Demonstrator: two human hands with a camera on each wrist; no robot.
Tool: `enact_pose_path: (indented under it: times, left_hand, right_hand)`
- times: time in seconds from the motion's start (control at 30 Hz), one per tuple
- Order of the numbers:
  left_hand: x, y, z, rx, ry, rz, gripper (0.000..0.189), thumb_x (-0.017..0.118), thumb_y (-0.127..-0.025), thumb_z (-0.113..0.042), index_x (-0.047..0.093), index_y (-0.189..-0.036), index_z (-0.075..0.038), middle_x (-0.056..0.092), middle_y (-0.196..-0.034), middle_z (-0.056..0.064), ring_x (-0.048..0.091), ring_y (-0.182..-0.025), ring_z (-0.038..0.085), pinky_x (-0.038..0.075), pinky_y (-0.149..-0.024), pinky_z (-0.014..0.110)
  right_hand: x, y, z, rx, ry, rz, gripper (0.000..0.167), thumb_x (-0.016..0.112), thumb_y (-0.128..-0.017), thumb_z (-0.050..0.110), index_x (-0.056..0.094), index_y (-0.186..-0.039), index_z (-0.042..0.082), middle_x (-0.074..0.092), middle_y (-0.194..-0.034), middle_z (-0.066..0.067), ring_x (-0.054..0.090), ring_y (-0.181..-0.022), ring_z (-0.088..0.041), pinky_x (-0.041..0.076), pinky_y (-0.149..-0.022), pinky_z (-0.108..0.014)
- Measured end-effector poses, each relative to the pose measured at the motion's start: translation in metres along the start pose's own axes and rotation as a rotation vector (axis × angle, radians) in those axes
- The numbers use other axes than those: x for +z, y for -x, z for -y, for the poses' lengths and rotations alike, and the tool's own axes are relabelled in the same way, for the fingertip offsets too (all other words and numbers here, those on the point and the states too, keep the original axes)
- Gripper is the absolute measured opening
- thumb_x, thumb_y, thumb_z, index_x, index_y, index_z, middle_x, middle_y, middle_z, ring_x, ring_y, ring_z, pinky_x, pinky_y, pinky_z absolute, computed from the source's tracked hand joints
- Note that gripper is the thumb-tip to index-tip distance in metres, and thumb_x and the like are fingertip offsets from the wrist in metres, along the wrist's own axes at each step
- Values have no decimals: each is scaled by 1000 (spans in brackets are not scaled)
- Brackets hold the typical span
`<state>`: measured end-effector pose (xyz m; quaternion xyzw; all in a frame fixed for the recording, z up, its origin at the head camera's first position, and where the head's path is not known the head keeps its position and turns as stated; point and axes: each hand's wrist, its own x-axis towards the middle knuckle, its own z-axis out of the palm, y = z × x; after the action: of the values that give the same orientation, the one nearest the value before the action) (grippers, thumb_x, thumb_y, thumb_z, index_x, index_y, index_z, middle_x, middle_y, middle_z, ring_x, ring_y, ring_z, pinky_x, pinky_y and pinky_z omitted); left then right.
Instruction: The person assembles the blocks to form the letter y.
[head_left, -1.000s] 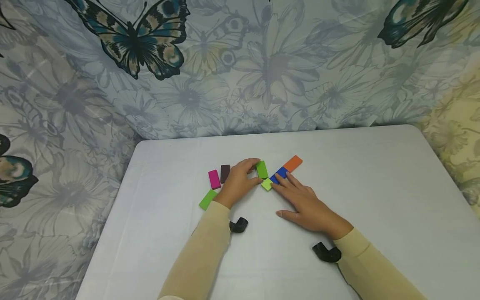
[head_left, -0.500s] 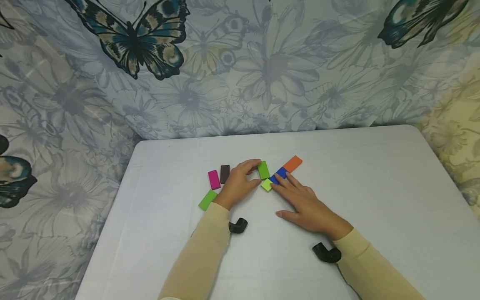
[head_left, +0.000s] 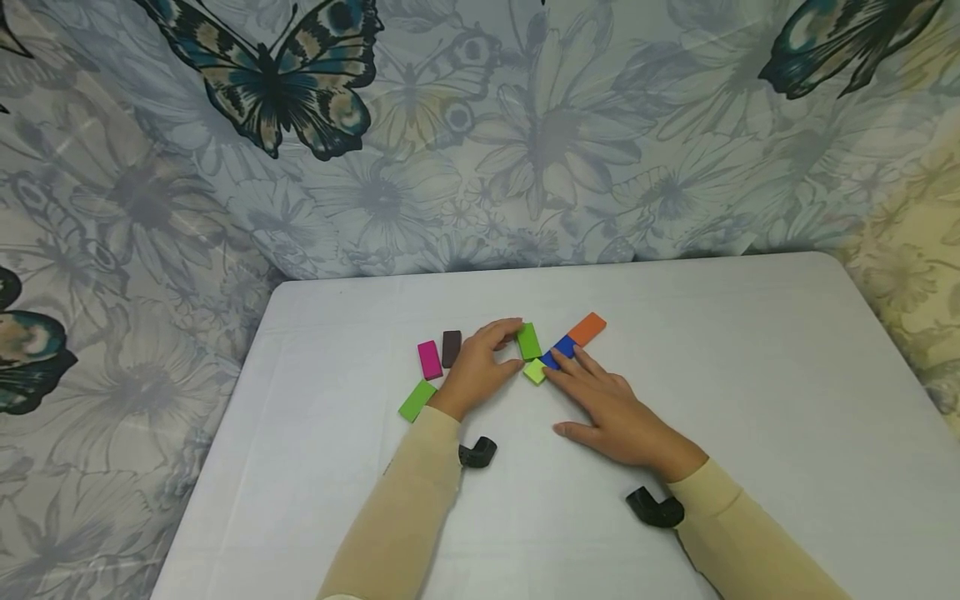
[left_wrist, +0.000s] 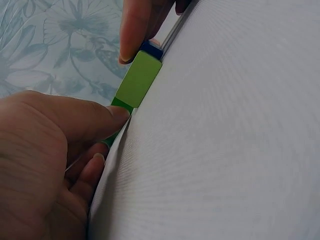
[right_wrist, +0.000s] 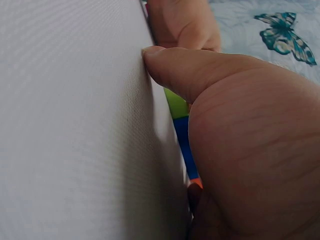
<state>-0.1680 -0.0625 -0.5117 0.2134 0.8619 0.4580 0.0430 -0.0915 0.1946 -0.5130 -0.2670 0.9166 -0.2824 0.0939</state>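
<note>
In the head view my left hand (head_left: 476, 371) pinches a green block (head_left: 528, 342) between thumb and fingers. The left wrist view has its thumb against the darker green block (left_wrist: 120, 103). That block's near end meets a small lime block (head_left: 534, 372). My right hand (head_left: 607, 408) lies with fingers outstretched, fingertips resting on the blue piece (head_left: 558, 350) and at the lime block's edge. An orange block (head_left: 587, 329) extends the blue piece up and to the right. In the right wrist view, the thumb partly hides the lime and blue (right_wrist: 184, 145) pieces.
Left of the left hand lie a dark brown block (head_left: 451, 349), a magenta block (head_left: 430, 360) and another green block (head_left: 417, 401). The white table (head_left: 750, 375) backs onto a butterfly-patterned cloth (head_left: 555, 150). A black curved piece sits at each wrist.
The green block in my left hand has shifted slightly right, toward the blue piece, mostly in the first half second. My right hand has stayed in place.
</note>
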Motion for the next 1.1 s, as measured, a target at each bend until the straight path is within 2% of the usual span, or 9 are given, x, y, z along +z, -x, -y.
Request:
enact_pose_path:
  times: [0.6, 0.8, 0.93, 1.1]
  left_hand:
    - [1, 1, 0, -47, 1, -8, 66, 85, -97, -5, 58, -156, -10, 65, -141, 6, 61, -131, 17, 47, -108, 24]
    - [-3, 4, -2, -50, 12, -10, 68, 84, -97, -6, 56, -158, -11, 63, -144, 7, 62, -130, 19, 49, -108, 28]
    - [-8, 5, -3, -52, 37, -37, 67, 83, -98, -6, 55, -159, -13, 60, -150, 4, 64, -127, 19, 52, -106, 31]
    - [-19, 3, -6, -2, 92, -102, 61, 80, -100, -5, 57, -156, -8, 64, -148, 2, 66, -124, 20, 53, -105, 36]
  right_hand:
    - [0, 1, -1, -8, 4, -3, 83, 75, -104, 47, 36, -172, 20, 17, -180, -5, 0, -165, -35, 27, -115, -70]
    - [1, 1, 0, -13, -6, -6, 83, 75, -104, 46, 36, -173, 20, 17, -180, -5, 0, -165, -35, 27, -115, -71]
    - [1, 2, 1, -9, 13, -10, 84, 76, -103, 46, 37, -172, 20, 17, -180, -5, 0, -165, -35, 28, -115, -71]
    - [1, 2, 1, 11, 17, 0, 85, 76, -102, 47, 36, -173, 21, 15, -181, -2, -2, -166, -32, 26, -117, -70]
